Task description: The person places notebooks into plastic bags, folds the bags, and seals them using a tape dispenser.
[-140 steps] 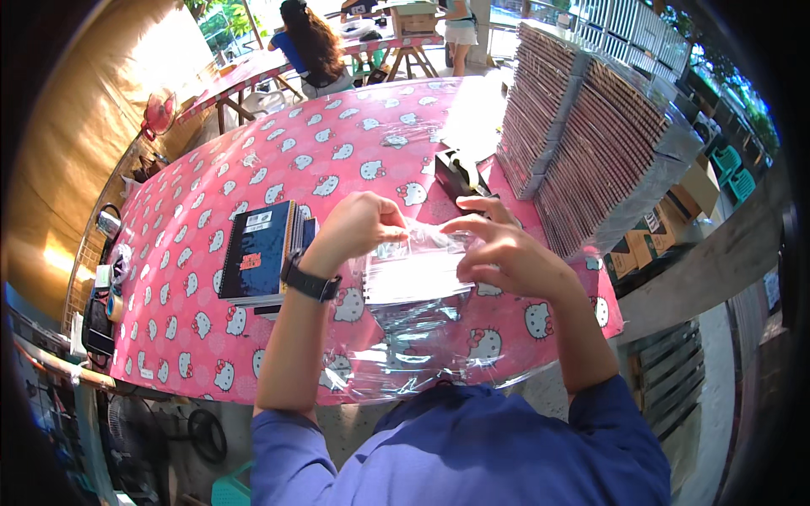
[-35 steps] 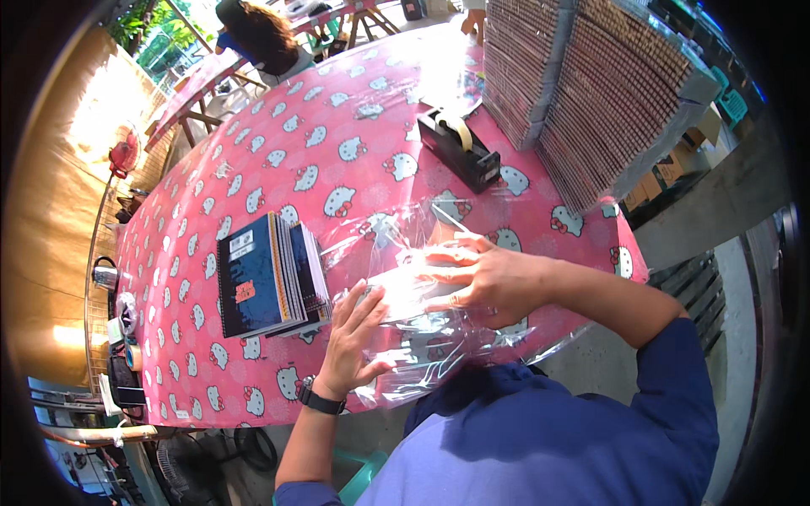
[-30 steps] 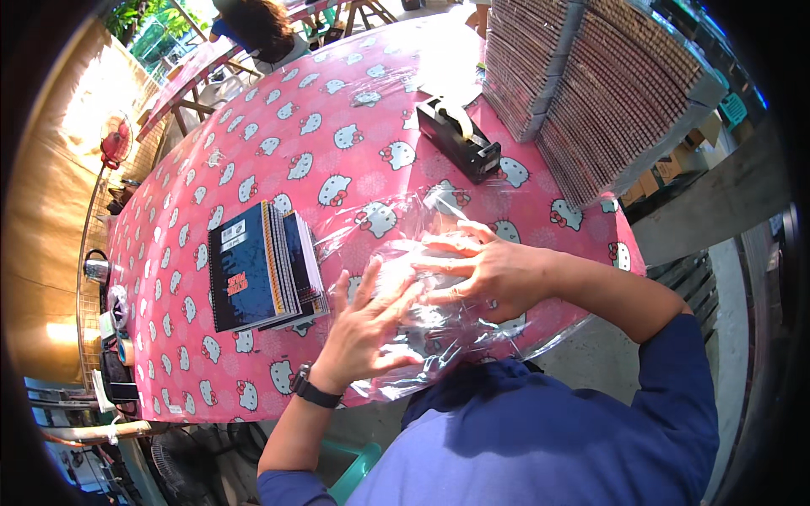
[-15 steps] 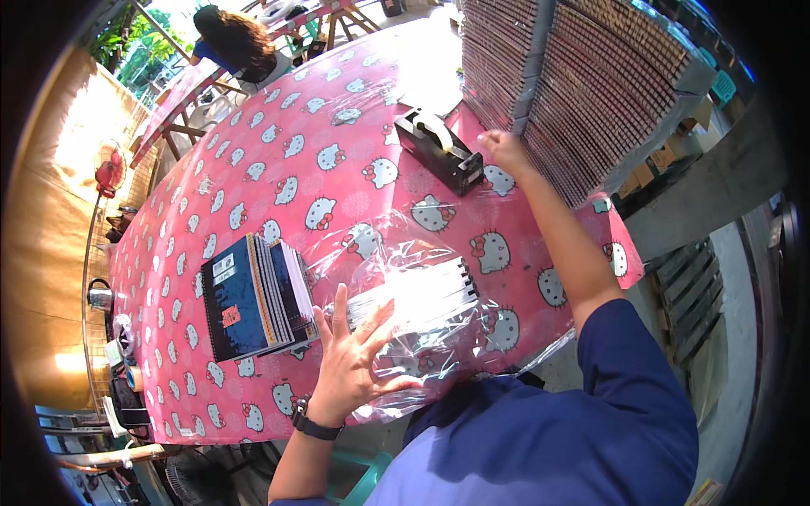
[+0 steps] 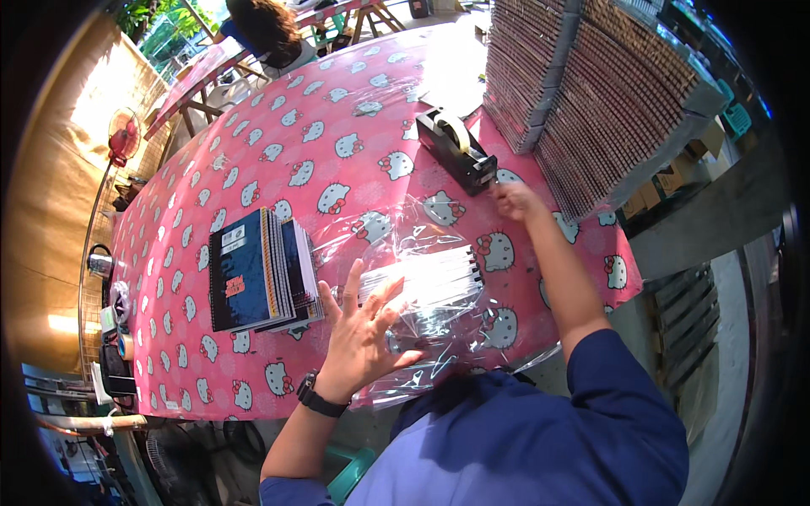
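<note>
My left hand (image 5: 363, 341) lies with spread fingers on a stack of white-edged, spiral-bound notebooks (image 5: 443, 278) in loose clear plastic film (image 5: 434, 337). Glare washes out much of that stack. My right hand (image 5: 516, 202) is closed in a pinch right by the cutter end of a black tape dispenser (image 5: 456, 156), which carries a roll of tape (image 5: 454, 131). Whatever the fingertips hold is too small to make out. Left of the wrapped stack rests a pile of dark blue spiral notebooks (image 5: 245, 274).
A pink patterned cloth (image 5: 278, 198) covers the table. Tall stacks of spiral-bound notebooks (image 5: 607, 110) rise at the far right. Another person (image 5: 266, 34) sits beyond the table at the far left. A red fan (image 5: 124, 139) stands along the left side.
My right hand has come nearer, from beside the notebook stacks to the dispenser's cutter end, and its fingers have closed. My left hand stays on the wrapped stack. The view has shifted slightly.
</note>
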Demonstrator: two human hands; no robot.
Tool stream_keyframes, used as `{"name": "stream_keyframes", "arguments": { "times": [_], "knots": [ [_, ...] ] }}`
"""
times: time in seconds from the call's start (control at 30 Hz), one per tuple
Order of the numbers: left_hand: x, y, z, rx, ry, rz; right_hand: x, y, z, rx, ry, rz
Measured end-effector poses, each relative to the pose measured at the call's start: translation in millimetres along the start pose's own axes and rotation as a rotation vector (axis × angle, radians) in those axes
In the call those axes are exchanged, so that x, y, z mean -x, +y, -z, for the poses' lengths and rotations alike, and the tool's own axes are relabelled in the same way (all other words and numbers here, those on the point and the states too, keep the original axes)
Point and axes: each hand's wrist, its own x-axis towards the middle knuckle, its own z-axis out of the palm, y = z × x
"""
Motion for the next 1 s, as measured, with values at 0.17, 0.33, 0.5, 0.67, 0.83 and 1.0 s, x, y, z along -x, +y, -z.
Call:
{"name": "stream_keyframes", "arguments": {
  "times": [0.17, 0.33, 0.5, 0.67, 0.83, 1.0],
  "knots": [
    [11.7, -4.1, 2.1, -0.111, 0.003, -0.006, 65.1, -29.1, -141.8, 0.375, -0.164, 0.035],
    [8.0, -6.5, 6.4, -0.125, -0.122, -0.012, 165.4, -49.9, -267.4, 1.146, -0.459, 0.15],
    [-2.4, -6.5, 14.6, -0.038, -0.159, -0.04, 161.8, -17.6, -257.6, 2.062, -0.092, 0.517],
    [7.5, -15.5, 3.0, 0.024, -0.103, -0.041, 186.6, -48.2, -225.3, 1.651, -0.237, 0.361],
    [4.7, -40.2, 11.8, 0.28, 0.056, -0.044, 201.3, 10.7, -233.7, 1.501, -0.228, 0.685],
    [-48.9, -37.1, 2.9, 0.328, 0.339, 0.255, 201.8, 46.4, -249.2, 1.46, 0.009, 0.798]
  ]
}}
